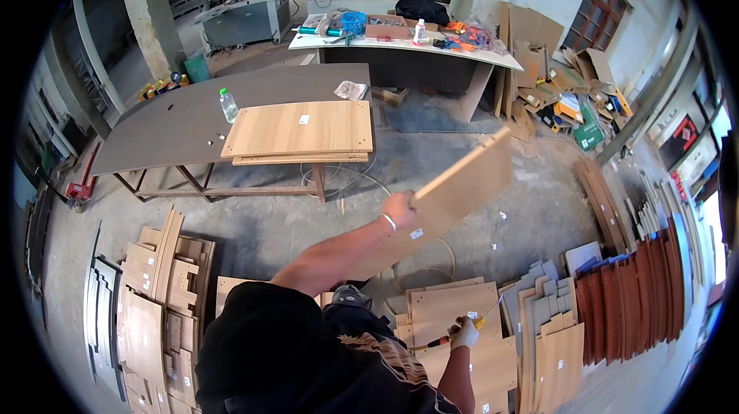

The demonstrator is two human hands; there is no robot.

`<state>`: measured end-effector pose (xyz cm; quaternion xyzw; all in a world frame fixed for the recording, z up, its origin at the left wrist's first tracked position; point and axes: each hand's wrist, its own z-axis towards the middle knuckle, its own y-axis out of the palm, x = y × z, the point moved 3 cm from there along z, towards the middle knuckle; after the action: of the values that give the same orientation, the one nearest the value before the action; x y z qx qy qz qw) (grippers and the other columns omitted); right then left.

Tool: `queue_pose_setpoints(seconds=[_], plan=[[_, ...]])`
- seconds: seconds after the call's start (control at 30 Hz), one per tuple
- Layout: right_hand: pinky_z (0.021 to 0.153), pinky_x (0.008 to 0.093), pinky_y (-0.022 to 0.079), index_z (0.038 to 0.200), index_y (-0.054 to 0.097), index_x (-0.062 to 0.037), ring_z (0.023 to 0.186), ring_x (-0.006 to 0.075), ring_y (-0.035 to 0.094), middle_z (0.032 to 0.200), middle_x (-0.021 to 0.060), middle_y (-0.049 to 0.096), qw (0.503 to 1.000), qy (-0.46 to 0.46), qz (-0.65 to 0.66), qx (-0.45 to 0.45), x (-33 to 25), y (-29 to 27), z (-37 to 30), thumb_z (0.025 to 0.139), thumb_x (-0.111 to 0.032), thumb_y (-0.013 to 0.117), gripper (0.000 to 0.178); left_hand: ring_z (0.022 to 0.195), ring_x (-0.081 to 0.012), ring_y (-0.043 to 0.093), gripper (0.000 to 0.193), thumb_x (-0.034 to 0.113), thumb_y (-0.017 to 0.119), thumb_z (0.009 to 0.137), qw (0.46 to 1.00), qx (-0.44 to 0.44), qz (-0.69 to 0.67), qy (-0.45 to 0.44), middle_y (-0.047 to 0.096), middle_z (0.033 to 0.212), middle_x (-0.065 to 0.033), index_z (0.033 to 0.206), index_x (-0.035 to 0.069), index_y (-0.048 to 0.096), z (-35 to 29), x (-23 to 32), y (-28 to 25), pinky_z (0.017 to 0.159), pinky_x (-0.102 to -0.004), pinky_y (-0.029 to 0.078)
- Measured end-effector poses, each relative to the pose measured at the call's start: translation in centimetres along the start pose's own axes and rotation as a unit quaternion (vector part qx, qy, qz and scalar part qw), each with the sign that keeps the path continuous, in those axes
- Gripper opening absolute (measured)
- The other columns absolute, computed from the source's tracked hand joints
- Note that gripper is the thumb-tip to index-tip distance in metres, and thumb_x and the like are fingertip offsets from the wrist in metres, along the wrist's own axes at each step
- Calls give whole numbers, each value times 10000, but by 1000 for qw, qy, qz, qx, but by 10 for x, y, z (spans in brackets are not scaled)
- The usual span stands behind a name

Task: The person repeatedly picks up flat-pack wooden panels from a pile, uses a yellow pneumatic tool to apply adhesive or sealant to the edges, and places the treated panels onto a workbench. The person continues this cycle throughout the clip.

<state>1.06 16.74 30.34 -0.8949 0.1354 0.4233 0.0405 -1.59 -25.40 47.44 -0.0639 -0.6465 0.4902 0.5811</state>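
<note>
My left hand (399, 211), with a white band at the wrist, grips the upper edge of a long light-wood board (469, 179). The board is held up at a slant, its far end raised to the right; my arm and body hide part of its near end. Lower right, my right hand (464, 334), in a pale glove, is closed around a yellow, red and black hand tool (478, 322) with a thin tip; its exact kind is unclear. Beneath that hand lie stacked light-wood panels (454, 305).
Ahead, a brown table (162, 137) carries stacked wood panels (300, 129), a plastic bottle (229, 106) and a cloth (351, 90). Panel stacks stand left (142, 322) and right (560, 368), beside reddish-brown boards (627, 298). A hose (450, 256) lies on the floor. Behind is a cluttered white desk (493, 56).
</note>
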Motion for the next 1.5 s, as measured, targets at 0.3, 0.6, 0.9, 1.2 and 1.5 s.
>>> queue_pose_setpoints(seconds=[0.3, 0.6, 0.9, 1.2, 1.5], plan=[[474, 382, 400, 751, 458, -132, 480, 209, 422, 617, 50, 459, 993, 77, 77, 49, 14, 34, 30, 863, -173, 526, 137, 752, -203, 625, 301, 90, 797, 744, 900, 203, -324, -211, 680, 825, -120, 975, -42, 657, 103, -191, -169, 695, -352, 518], [524, 369, 466, 804, 458, -130, 520, 229, 479, 607, 57, 477, 966, 155, 156, 139, 21, 103, 48, 938, -312, 499, 229, 834, -247, 664, 257, -16, 699, 827, 609, 406, -578, -360, 667, 958, -123, 1062, -58, 604, 113, -332, -227, 690, -387, 573], [545, 396, 477, 846, 510, -114, 569, 246, 521, 739, 93, 574, 972, 157, 160, 63, 21, 132, 40, 974, -294, 495, 221, 803, -227, 680, 209, 5, 734, 829, 522, 513, -574, -366, 678, 968, -107, 997, -19, 611, 141, -402, -203, 610, -352, 541], [570, 445, 495, 894, 580, -132, 614, 253, 539, 781, 74, 591, 979, 117, 151, 74, 55, 136, 50, 926, -229, 562, 104, 1099, -222, 612, 293, 272, 498, 986, 614, 362, -577, -398, 691, 1150, -58, 1154, 108, 674, 169, -495, -197, 926, -403, 516], [512, 399, 533, 938, 565, -37, 601, 259, 629, 733, 112, 600, 941, 127, 191, 249, 86, 132, -16, 867, -171, 645, 172, 506, -166, 605, 517, 505, 491, 960, 716, 128, -326, -603, 616, 578, -38, 605, 129, 501, 115, -502, -208, 457, -275, 500]])
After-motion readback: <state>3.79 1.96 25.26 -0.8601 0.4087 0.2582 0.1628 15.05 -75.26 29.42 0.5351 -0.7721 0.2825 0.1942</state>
